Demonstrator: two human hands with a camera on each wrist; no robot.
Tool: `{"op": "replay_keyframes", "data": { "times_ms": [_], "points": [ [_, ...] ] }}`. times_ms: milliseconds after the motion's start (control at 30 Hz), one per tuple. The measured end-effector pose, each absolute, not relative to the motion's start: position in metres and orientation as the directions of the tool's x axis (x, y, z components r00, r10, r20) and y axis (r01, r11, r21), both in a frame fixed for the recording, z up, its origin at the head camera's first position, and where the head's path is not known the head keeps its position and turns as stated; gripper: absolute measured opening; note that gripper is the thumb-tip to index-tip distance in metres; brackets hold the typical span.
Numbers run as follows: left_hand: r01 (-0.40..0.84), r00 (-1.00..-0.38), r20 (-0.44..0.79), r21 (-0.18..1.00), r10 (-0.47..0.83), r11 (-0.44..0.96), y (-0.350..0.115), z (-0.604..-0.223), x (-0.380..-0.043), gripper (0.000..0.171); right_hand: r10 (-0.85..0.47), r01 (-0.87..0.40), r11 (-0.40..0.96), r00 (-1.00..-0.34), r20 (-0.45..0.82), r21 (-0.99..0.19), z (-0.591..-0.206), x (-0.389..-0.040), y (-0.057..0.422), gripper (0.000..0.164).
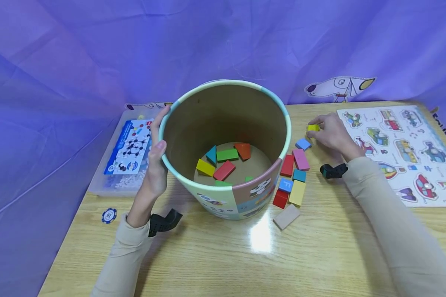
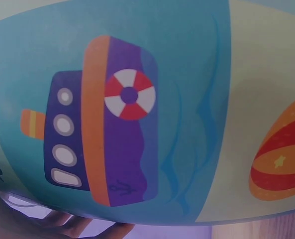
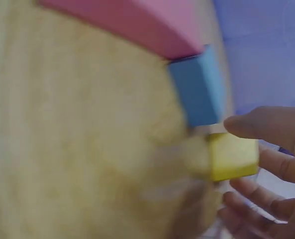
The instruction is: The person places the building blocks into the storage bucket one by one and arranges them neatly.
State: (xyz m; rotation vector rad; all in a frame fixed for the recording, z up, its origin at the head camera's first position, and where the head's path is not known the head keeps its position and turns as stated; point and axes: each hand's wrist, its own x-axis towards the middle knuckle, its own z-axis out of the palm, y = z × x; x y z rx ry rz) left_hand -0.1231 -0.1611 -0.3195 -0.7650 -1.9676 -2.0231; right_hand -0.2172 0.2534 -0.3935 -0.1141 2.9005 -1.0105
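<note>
A large round toy bucket (image 1: pixel 224 84) with a pale printed rim stands tilted slightly towards me, several coloured blocks lying on its bottom, among them a red block (image 1: pixel 224 170) and a green one (image 1: pixel 227 155). My left hand (image 1: pixel 157 165) rests against its outer left side, thumb and fingers extended along the rim; the left wrist view shows the printed boat (image 2: pixel 122 124) on its wall. Over at the back right, my right hand (image 1: pixel 332 132) pinches a small yellow block (image 3: pixel 234 157) between thumb and fingers. Just beside that lies a blue block (image 3: pixel 197 89).
Between bucket and right arm lie several loose blocks, including a pink one (image 1: pixel 301 159), a cream one (image 1: pixel 297 193) and a plain wooden one (image 1: pixel 286 217). A picture puzzle board (image 1: pixel 390 140) is at right. A plastic box (image 1: pixel 115 187) and a poker chip (image 1: pixel 109 215) are left.
</note>
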Motion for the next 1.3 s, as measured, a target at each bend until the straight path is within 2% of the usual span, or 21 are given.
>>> {"op": "replay_keyframes", "data": {
  "times_ms": [267, 667, 800, 1033, 1167, 1300],
  "points": [
    [0.494, -0.841, 0.501, 0.865, 0.204, -0.089, -0.161, -0.320, -0.123, 0.076, -0.017, -0.004, 0.791, -1.000, -0.016, -0.611, -0.403, -0.215, 0.257, 0.038],
    [0.496, -0.839, 0.504, 0.864, 0.205, -0.093, -0.161, -0.319, -0.123, 0.076, 0.085, 0.105, 0.794, -0.995, -0.061, -0.599, -0.399, -0.208, 0.258, 0.051],
    [0.495, -0.841, 0.503, 0.864, 0.199, -0.091, -0.161, -0.320, -0.123, 0.076, 0.110, 0.083, 0.784, -0.994, 0.006, -0.616, -0.389, -0.204, 0.258, 0.046],
    [0.493, -0.846, 0.500, 0.866, 0.187, -0.083, -0.160, -0.319, -0.123, 0.076, 0.140, -0.046, 0.725, -0.967, 0.212, -0.688, -0.326, -0.189, 0.247, 0.040],
    [0.482, -0.854, 0.487, 0.873, 0.182, -0.072, -0.162, -0.321, -0.123, 0.076, 0.069, -0.278, 0.562, -0.923, 0.379, -0.779, -0.279, -0.170, 0.219, 0.037],
    [0.476, -0.859, 0.479, 0.877, 0.179, -0.061, -0.162, -0.323, -0.123, 0.075, -0.060, -0.514, 0.348, -0.847, 0.529, -0.784, -0.243, -0.148, 0.185, 0.038]
  ]
}}
